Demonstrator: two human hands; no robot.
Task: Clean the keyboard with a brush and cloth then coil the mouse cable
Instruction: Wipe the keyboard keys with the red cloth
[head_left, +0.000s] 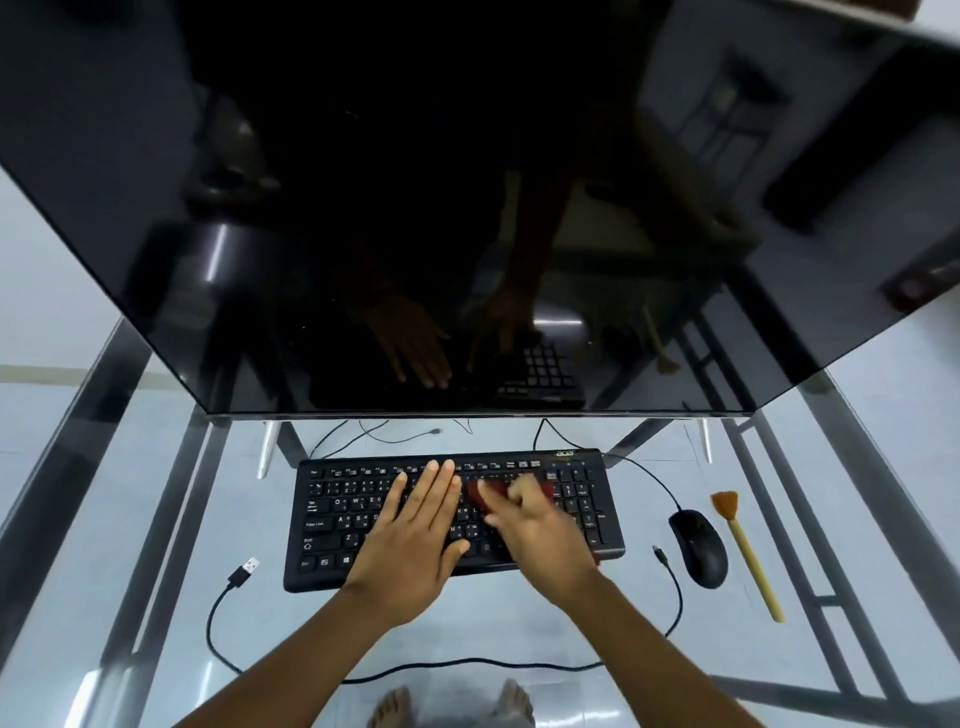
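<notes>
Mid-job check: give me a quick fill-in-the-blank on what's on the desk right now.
The right hand presses a ___ cloth onto the black plastic keyboard.
The yellow-handled, orange-bristled brush lies right of the black ___.
The left hand, fingers straight on the keys, holds ___.
Missing: red; mouse; nothing.

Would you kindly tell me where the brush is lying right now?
In the head view, the brush lies on the glass desk at the right, just beyond the mouse, bristles toward the monitor.
</notes>
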